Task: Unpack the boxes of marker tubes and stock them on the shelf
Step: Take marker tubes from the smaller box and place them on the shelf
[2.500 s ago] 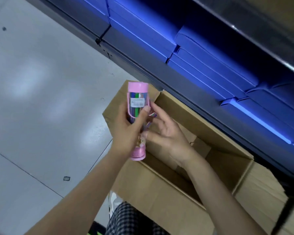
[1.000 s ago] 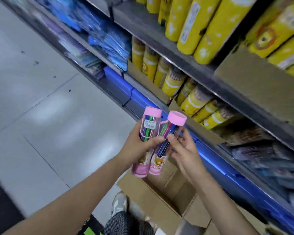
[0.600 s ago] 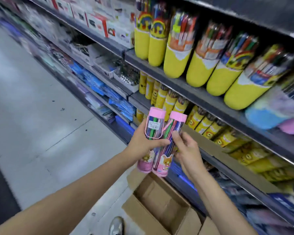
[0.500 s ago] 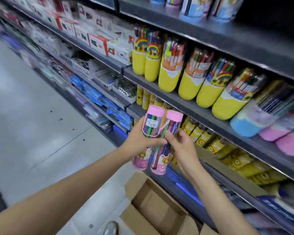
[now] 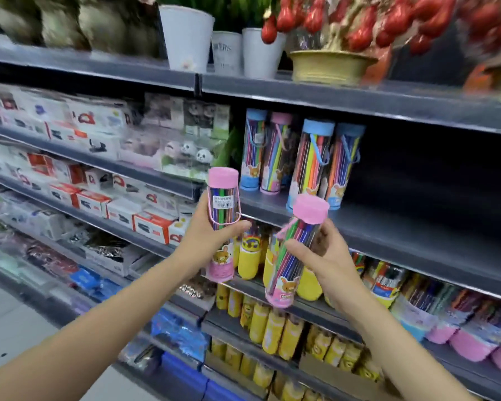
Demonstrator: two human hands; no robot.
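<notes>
Pink-capped clear plastic marker tubes, one upright in the left hand (image 5: 207, 241), one tilted right in the right hand (image 5: 324, 256), both gripped mid-frame, below-left of the grey shelf's bare stretch (image 5: 417, 227), nearer the right hand.

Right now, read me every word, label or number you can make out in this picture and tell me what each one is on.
"...ERS": the end of a word on the middle white pot on the top shelf; its start is hidden.
"Co...": partial word on the base of the tube in the right hand; the rest is cut off.
White sticker on the tube in the left hand: too small to read.
Red and white boxes: print blurred.
</notes>
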